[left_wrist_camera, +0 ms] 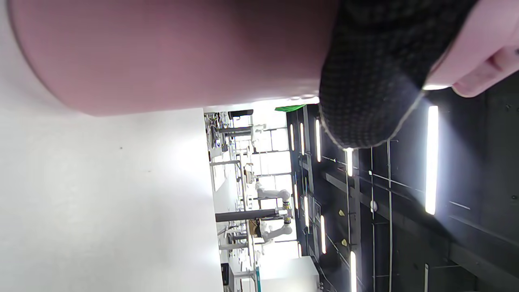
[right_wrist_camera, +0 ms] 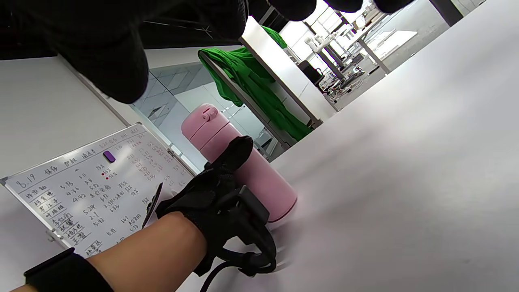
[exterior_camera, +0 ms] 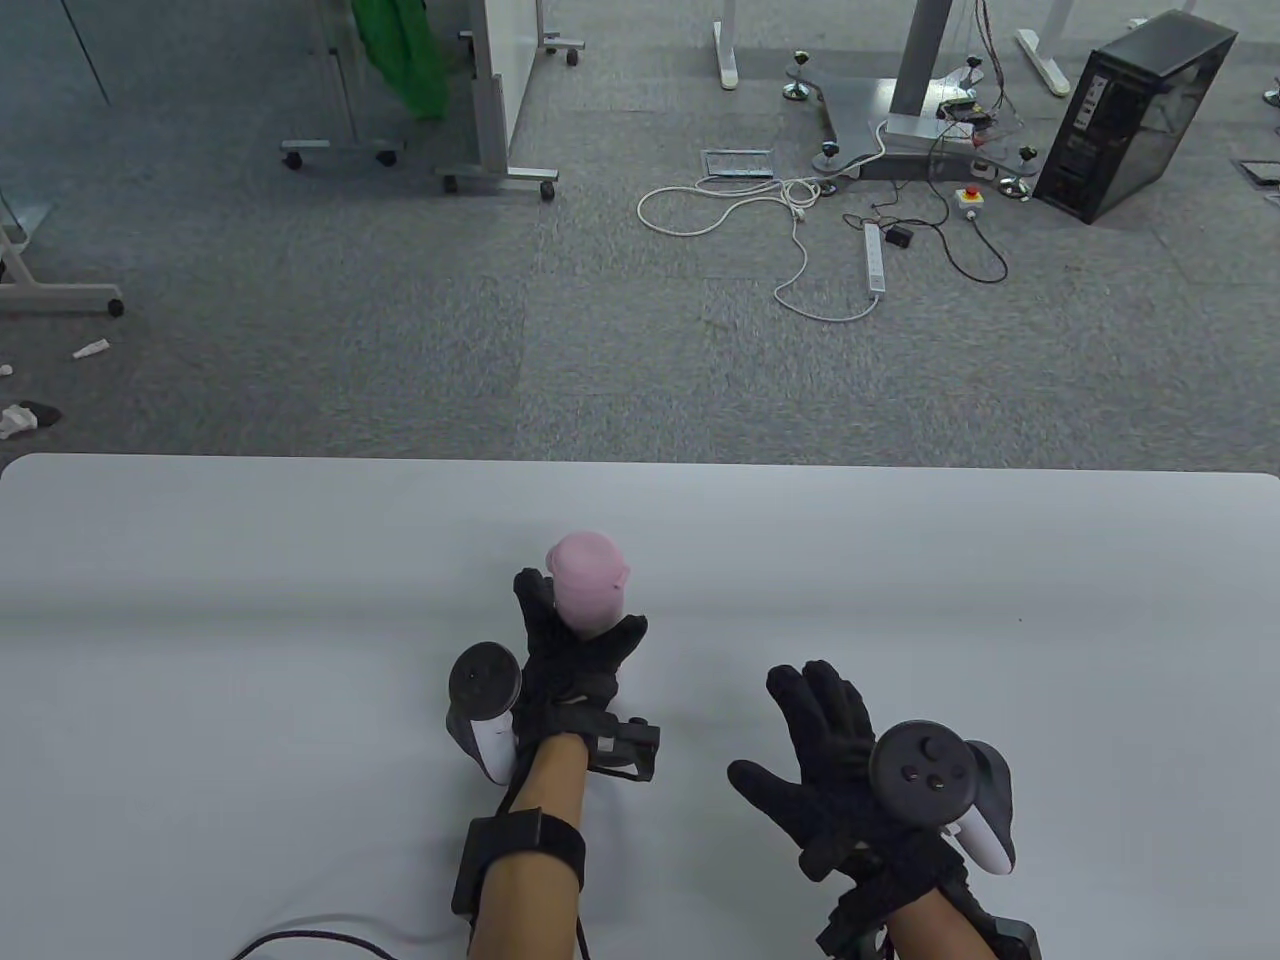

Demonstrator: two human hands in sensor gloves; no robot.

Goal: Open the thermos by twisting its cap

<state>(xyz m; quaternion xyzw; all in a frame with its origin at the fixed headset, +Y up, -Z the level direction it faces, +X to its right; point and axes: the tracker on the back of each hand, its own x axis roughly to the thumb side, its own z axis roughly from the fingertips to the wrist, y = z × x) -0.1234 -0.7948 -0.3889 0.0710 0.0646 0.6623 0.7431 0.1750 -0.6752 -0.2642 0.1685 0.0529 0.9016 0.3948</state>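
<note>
White table [exterior_camera: 250,560] bears an upright pink thermos [exterior_camera: 588,590], left hand [exterior_camera: 575,655] gripping it mid-table; right hand [exterior_camera: 835,760] spread nearby.

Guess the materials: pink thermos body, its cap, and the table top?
Pink cylindrical thermos: matte pink coat, likely painted metal, though the look leaves plastic open; soft even sheen, no sharp glints. Its pink cap: probably moulded plastic, given the seam line and small latch tab. White table top: smooth, laminate-like, with diffuse reflections. The black-gloved left hand holds the body.
</note>
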